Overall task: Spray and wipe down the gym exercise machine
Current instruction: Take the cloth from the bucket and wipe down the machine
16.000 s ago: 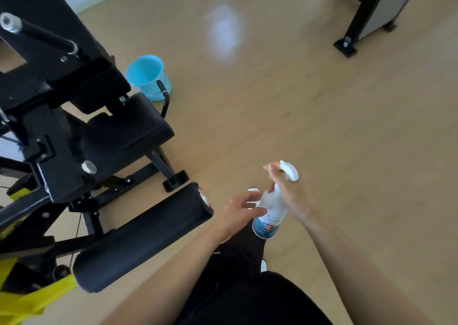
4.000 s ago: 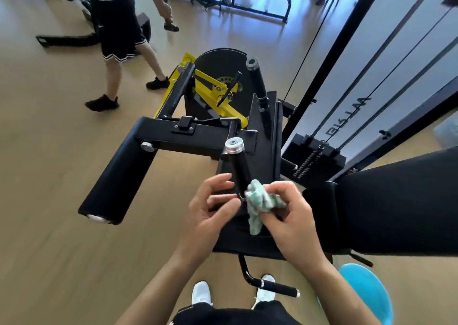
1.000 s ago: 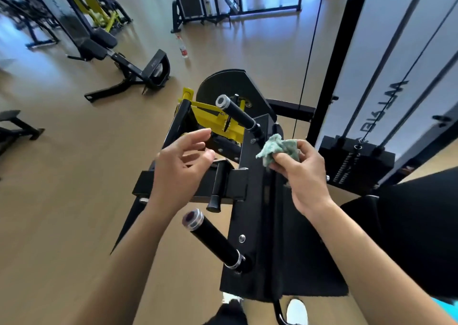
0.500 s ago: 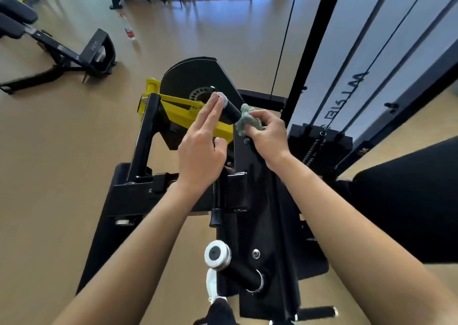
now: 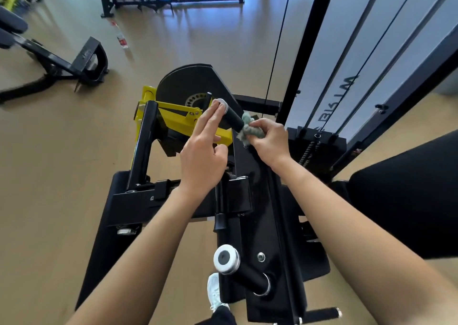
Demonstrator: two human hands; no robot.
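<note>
The black and yellow exercise machine [image 5: 262,200] fills the middle of the view below me. Its far handle [image 5: 231,117] is a black grip with a silver end cap. My right hand [image 5: 269,140] is shut on a crumpled green cloth [image 5: 249,130], pressed around the base of that handle. My left hand [image 5: 202,153] is flat with straight fingers, whose tips touch the handle's end cap. A second handle with a white cap [image 5: 226,259] points up at me, lower in the frame. No spray bottle is in my hands.
A weight stack frame with cables [image 5: 319,77] stands to the right, and a black padded part [image 5: 406,196] lies at the right edge. A bench [image 5: 62,62] sits far left. A bottle [image 5: 121,41] lies on the wooden floor. My white shoe [image 5: 215,292] shows below.
Over the last second both hands reached forward to the far handle; the cloth went from its upper part down to its base, and my left fingers came onto the end cap.
</note>
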